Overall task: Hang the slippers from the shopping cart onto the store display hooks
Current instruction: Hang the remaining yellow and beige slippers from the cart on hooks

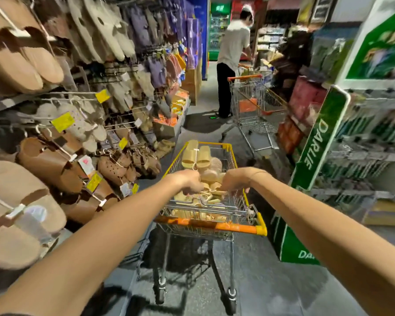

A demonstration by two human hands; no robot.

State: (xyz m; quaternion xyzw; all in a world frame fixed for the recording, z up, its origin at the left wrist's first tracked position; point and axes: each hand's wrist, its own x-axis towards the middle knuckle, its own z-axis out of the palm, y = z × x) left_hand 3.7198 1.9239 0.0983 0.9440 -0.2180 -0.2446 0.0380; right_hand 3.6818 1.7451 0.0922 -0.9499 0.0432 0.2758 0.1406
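A wire shopping cart (237,229) with an orange handle and yellow rim stands in the aisle right in front of me. Several beige and tan slippers (196,156) are piled in its basket, one yellow pair standing upright at the far end. Both my arms reach into the basket. My left hand (187,182) is closed over slippers near the middle of the pile. My right hand (234,182) is closed on a tan slipper (214,189) beside it. The display hooks (78,96) on the left wall carry rows of hanging slippers with yellow price tags.
A person in a grey shirt stands ahead with a second cart (251,103). A green DARLIE display stand (315,142) and shelves line the right side. Cardboard boxes (169,126) of goods sit on the floor at the left, beyond the cart.
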